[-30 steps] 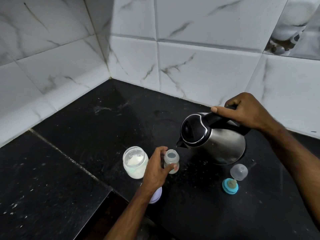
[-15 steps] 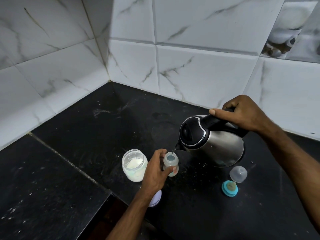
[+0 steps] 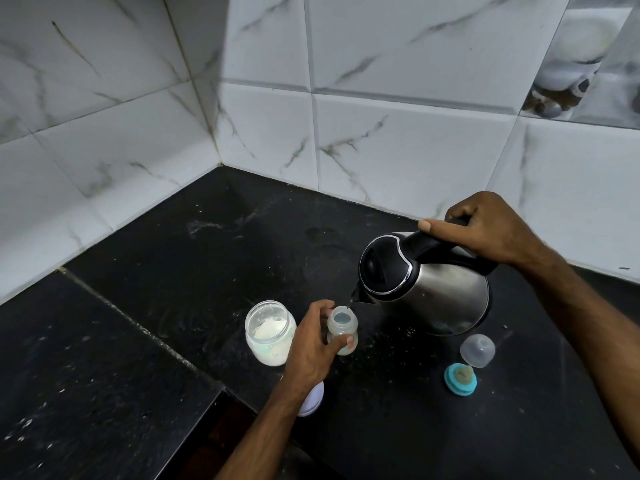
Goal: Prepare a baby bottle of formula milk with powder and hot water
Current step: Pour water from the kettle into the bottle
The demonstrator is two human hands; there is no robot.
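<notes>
A small clear baby bottle stands upright on the black counter, its mouth uncovered. My left hand wraps around its side. My right hand grips the black handle of a steel kettle, which is tilted left with its spout just above the bottle's mouth. A thin stream of water runs from the spout into the bottle. An open glass jar of white powder stands just left of my left hand.
A blue teat ring and a clear dome cap lie on the counter right of the bottle. A white lid shows under my left wrist. Tiled walls meet in a corner behind. The counter steps down at the front left.
The kettle stays tilted over the bottle and both hands keep their grip. The view has shifted slightly; nothing else has moved.
</notes>
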